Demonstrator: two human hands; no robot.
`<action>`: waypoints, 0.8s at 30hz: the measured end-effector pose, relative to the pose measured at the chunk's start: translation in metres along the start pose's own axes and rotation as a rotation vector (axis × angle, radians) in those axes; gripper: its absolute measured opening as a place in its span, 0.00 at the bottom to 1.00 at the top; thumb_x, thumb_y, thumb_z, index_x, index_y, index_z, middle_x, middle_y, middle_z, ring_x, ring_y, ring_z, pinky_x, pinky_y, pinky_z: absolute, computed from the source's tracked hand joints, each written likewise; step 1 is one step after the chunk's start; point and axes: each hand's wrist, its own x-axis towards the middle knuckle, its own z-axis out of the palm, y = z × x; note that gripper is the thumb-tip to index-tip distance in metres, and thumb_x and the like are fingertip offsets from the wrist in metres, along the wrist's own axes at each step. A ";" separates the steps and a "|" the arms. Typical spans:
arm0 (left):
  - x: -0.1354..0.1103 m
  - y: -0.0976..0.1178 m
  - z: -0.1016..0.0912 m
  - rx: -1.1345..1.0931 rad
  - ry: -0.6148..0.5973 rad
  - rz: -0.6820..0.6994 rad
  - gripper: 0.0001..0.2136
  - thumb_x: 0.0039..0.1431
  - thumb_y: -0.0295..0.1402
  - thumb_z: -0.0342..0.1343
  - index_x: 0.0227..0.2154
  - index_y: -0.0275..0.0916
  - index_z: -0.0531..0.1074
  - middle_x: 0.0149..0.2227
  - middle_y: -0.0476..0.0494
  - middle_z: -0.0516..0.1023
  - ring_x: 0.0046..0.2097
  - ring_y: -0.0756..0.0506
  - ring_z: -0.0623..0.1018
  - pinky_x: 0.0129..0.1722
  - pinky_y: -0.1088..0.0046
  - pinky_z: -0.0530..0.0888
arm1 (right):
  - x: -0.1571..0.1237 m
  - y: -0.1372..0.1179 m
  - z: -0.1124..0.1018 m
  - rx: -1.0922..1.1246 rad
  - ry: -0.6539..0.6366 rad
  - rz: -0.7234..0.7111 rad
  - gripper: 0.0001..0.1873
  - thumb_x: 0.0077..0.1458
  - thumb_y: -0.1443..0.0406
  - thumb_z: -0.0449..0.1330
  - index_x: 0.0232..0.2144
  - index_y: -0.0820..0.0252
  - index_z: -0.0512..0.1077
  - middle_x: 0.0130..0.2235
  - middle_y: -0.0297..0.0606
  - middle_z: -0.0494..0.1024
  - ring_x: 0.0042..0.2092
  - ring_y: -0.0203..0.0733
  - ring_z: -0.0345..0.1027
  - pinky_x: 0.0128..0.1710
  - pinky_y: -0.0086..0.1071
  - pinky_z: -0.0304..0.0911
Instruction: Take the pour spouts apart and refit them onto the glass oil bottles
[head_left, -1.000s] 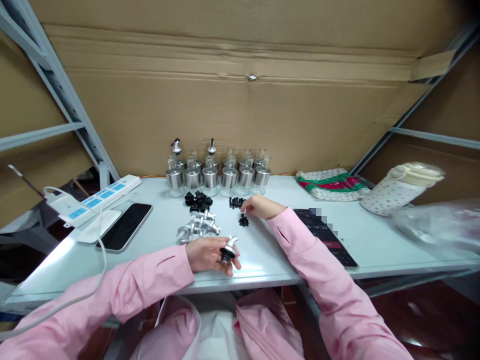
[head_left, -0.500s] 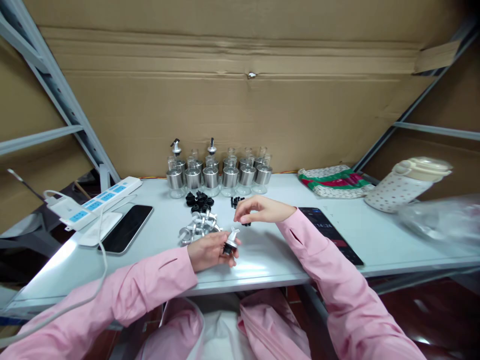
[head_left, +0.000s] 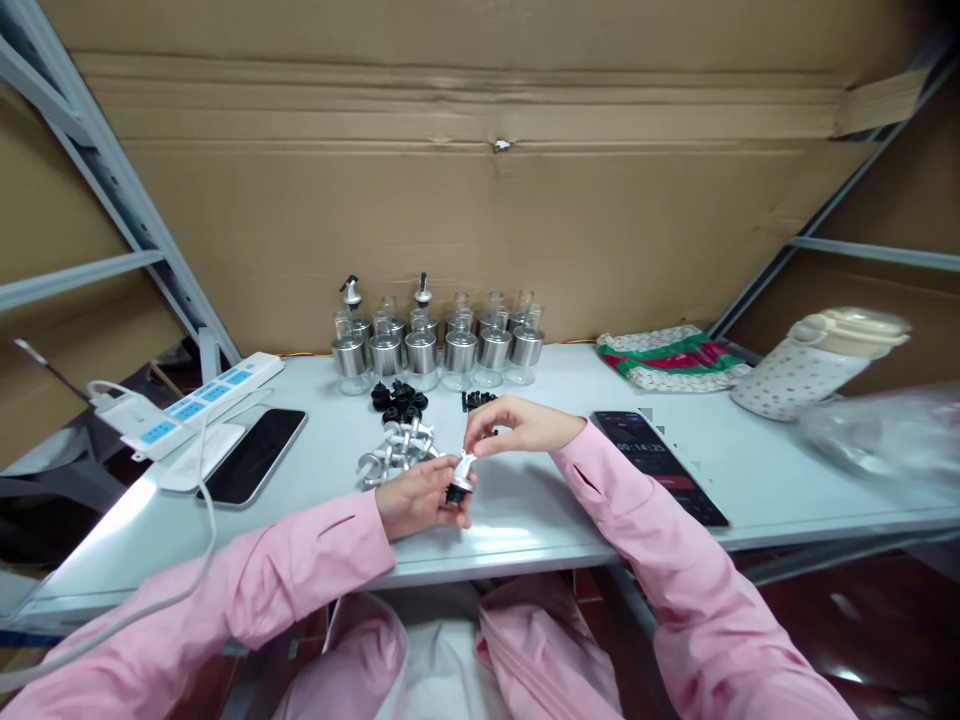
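My left hand (head_left: 420,496) grips a bottle pourer (head_left: 464,474) with a silver spout and a black stopper at its lower end, held tilted above the table's front part. The thumb and fingertips of my right hand (head_left: 517,424) are pinched together at the spout's tip; anything between them is too small to make out. Just beyond my left hand is a heap of silver pourer tops (head_left: 401,450). Black stoppers (head_left: 397,400) lie in a pile behind that. Small black pieces (head_left: 478,400) are gathered behind my right hand, which partly covers them.
Several glass bottles with metal sleeves (head_left: 460,352) stand in rows at the back, two with pourers fitted. At left are a phone (head_left: 255,458) and a power strip (head_left: 202,405). A tablet showing a timer (head_left: 667,475), patterned cloth (head_left: 667,360), flask (head_left: 810,370) and plastic bag (head_left: 892,440) occupy the right.
My right hand has moved down and slightly left, bringing its fingertips to the tip of the spout. My left hand keeps hold of the pourer, its spout now more upright.
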 end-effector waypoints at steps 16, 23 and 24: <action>-0.007 0.019 0.027 0.576 0.378 0.374 0.21 0.51 0.47 0.58 0.38 0.33 0.72 0.24 0.52 0.66 0.22 0.55 0.64 0.34 0.70 0.68 | 0.002 -0.015 0.012 0.081 0.253 -0.147 0.10 0.45 0.63 0.65 0.29 0.63 0.70 0.30 0.35 0.74 0.32 0.33 0.65 0.37 0.31 0.62; -0.010 0.041 0.017 1.211 0.512 0.577 0.15 0.61 0.40 0.45 0.42 0.37 0.71 0.30 0.46 0.66 0.29 0.48 0.67 0.34 0.72 0.65 | 0.005 -0.016 0.018 -0.078 0.491 -0.140 0.17 0.46 0.53 0.64 0.29 0.61 0.71 0.31 0.38 0.75 0.33 0.37 0.66 0.37 0.33 0.63; -0.010 0.043 0.014 1.305 0.514 0.596 0.15 0.62 0.40 0.43 0.40 0.37 0.71 0.30 0.44 0.67 0.30 0.47 0.67 0.35 0.72 0.64 | 0.006 -0.017 0.019 -0.115 0.483 -0.139 0.17 0.48 0.52 0.62 0.30 0.61 0.72 0.31 0.38 0.76 0.33 0.37 0.66 0.37 0.32 0.63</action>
